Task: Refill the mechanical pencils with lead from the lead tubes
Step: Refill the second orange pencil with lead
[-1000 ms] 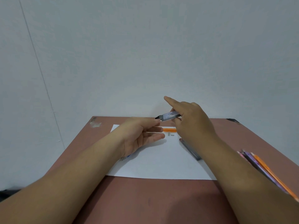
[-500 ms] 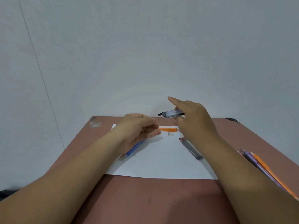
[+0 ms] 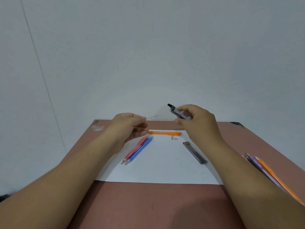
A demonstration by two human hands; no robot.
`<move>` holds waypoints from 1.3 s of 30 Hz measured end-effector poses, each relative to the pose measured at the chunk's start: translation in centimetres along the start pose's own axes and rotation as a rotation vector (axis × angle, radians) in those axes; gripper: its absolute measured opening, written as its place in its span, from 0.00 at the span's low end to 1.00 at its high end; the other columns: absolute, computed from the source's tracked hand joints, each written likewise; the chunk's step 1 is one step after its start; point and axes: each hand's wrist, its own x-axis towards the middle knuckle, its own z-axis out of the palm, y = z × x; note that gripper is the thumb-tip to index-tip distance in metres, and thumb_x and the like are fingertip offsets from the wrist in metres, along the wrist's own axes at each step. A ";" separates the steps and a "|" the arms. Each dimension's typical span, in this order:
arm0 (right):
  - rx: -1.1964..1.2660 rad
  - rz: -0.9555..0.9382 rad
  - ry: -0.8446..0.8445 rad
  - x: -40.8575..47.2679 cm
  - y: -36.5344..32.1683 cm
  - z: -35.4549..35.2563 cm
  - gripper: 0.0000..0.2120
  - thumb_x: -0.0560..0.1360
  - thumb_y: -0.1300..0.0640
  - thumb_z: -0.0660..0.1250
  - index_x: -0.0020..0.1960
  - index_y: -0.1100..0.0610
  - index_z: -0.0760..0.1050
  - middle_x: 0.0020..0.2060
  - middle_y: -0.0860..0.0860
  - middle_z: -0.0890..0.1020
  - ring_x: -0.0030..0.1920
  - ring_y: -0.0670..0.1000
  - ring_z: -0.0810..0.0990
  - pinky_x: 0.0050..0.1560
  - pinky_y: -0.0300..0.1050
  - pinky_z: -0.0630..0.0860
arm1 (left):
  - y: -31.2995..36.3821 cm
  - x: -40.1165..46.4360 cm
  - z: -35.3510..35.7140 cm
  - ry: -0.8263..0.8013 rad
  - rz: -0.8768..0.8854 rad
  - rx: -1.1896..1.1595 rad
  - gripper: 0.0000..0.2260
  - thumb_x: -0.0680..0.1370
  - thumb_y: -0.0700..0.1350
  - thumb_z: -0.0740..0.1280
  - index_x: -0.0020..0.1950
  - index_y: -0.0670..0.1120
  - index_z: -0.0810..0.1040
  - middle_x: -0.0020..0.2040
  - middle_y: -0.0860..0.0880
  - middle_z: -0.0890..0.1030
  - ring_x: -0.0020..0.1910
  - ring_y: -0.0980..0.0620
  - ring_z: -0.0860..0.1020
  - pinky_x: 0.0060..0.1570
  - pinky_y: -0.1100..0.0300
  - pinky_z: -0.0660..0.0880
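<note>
My left hand pinches one thin grey lead that points right, above the table's far edge. My right hand grips a clear lead tube with a black tip, tilted up to the left, a short gap from the lead. On the white paper lie an orange mechanical pencil at the far edge, with two tiny grey pieces just in front of it. A red pencil and a blue pencil lie side by side at the left. A dark lead tube lies at the right.
The brown table meets a pale wall at the back. Several more pencils, orange and purple among them, lie in a bundle at the table's right edge, partly behind my right forearm. A pale smudge marks the far left corner.
My hands have drawn apart. My left hand has closed from flat into a pinch and now holds a lead clear of the tube. The tube has tilted up in my right hand.
</note>
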 end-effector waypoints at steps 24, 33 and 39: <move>0.175 0.150 -0.223 -0.6 -1.0 0.7 0.27 0.68 0.56 0.82 0.62 0.44 0.75 0.42 0.52 0.87 0.39 0.51 0.87 0.39 0.43 0.83 | -0.8 0.8 -0.4 0.103 0.089 0.226 0.07 0.80 0.48 0.70 0.49 0.46 0.84 0.42 0.52 0.87 0.47 0.51 0.85 0.46 0.56 0.84; -0.039 0.069 -0.229 -0.7 -0.9 0.8 0.31 0.66 0.51 0.83 0.63 0.36 0.72 0.40 0.49 0.85 0.37 0.46 0.85 0.45 0.48 0.84 | -0.7 0.5 -0.7 0.067 0.143 0.414 0.05 0.78 0.49 0.72 0.45 0.50 0.86 0.43 0.54 0.86 0.47 0.54 0.84 0.49 0.54 0.82; -0.080 0.066 -0.203 -0.4 -0.4 0.5 0.31 0.66 0.51 0.82 0.63 0.35 0.73 0.39 0.48 0.84 0.36 0.43 0.84 0.45 0.50 0.83 | -0.6 -0.4 0.2 -0.060 0.186 0.666 0.06 0.76 0.49 0.76 0.42 0.48 0.86 0.35 0.48 0.80 0.31 0.57 0.71 0.29 0.69 0.67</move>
